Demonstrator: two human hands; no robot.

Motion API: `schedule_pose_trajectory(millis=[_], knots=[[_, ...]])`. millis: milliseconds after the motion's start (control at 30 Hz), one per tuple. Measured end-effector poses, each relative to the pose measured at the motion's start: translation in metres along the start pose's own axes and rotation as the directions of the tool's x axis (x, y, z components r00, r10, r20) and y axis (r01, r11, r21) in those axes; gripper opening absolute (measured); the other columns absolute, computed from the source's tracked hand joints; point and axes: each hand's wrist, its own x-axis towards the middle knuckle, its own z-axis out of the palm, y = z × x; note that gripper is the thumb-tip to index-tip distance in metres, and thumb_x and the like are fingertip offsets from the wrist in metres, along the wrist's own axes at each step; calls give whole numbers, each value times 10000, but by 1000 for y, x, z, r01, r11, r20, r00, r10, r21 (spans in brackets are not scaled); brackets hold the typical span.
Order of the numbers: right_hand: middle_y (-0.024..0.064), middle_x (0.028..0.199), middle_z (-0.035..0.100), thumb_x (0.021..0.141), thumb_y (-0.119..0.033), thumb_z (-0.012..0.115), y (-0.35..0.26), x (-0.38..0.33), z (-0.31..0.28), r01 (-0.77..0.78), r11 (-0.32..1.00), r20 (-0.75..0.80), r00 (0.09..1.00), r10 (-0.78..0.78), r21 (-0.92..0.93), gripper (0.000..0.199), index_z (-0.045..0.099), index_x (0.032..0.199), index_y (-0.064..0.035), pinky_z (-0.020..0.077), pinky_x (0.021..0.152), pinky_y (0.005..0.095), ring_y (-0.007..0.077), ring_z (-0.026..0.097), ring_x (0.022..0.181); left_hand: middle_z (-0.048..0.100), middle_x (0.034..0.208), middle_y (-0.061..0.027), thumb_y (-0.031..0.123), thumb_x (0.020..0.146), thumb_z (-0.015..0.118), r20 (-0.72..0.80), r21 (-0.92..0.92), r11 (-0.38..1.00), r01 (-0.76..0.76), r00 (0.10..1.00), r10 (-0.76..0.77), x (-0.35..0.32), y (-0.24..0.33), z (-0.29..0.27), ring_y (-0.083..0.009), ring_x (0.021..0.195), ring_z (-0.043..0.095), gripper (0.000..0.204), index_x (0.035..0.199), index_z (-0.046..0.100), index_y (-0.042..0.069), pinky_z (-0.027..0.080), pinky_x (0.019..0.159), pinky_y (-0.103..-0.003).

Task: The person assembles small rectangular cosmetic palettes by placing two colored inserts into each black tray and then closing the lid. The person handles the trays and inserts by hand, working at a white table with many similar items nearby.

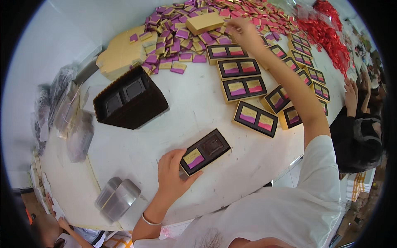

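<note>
My left hand (171,175) grips one end of a small black-and-gold box (213,145) just above the white table. One compartment of it holds a gold-and-purple wrapped piece (193,159); the other shows only the dark tray insert. My right hand (245,34) is stretched far out over the heap, its fingers curled together beside a gold carton (204,23). What those fingers hold, if anything, is too small to make out. Around it spread wrapped pieces, purple ones (182,33) to its left and pink ones (271,16) beyond it.
Filled two-piece boxes (255,118) stand in rows on the right. A dark brown bin (144,101) holds black inserts at the left, near stacked gold cartons (122,51). Clear plastic lids (118,199) lie front left. Red ribbons (326,35) are heaped far right, and another person's hand (350,91) shows there.
</note>
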Motion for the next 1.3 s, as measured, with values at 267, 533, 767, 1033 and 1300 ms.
schedule_pose_trajectory(millis=[267,533,767,1033,1300], knots=[[211,1200,566,806,-269,629,208,61,-28,-175,767,112,946,306,-617,481,551,1228,-52,462,917,414,358,556,1098,531,1115,-151,237,587,854,32,-7,1000,-8,999,8,2,-5,0,-314,1004,512,735,1203,506,35,426,841,-392],[215,1016,628,785,-182,653,192,74,-30,-196,750,65,951,304,-632,384,597,1139,-44,493,824,434,365,605,944,530,1114,-113,266,612,843,19,-10,1000,-13,1000,13,5,-4,-2,-280,959,511,700,1190,516,43,400,792,-371],[76,826,663,886,-162,605,107,44,-57,-350,876,162,936,312,333,220,629,1020,11,516,658,284,168,645,717,528,1109,-151,233,593,852,21,-8,1000,-9,1000,10,2,-3,1,-310,999,509,723,1194,511,20,421,833,-382],[17,857,603,867,-67,602,-93,-78,-67,-615,531,715,698,23,583,250,593,1113,-21,497,630,222,86,586,721,538,1123,-134,247,618,830,-35,-10,1000,-29,999,29,1,-4,2,-315,992,521,709,1226,524,49,410,838,-399],[68,867,590,771,58,617,-141,-141,-62,297,879,612,633,-474,373,254,600,999,-52,473,660,309,206,578,749,539,1155,-116,238,631,826,-32,-41,999,-27,999,25,0,-2,1,-296,1031,516,753,1276,478,64,406,862,-390]])
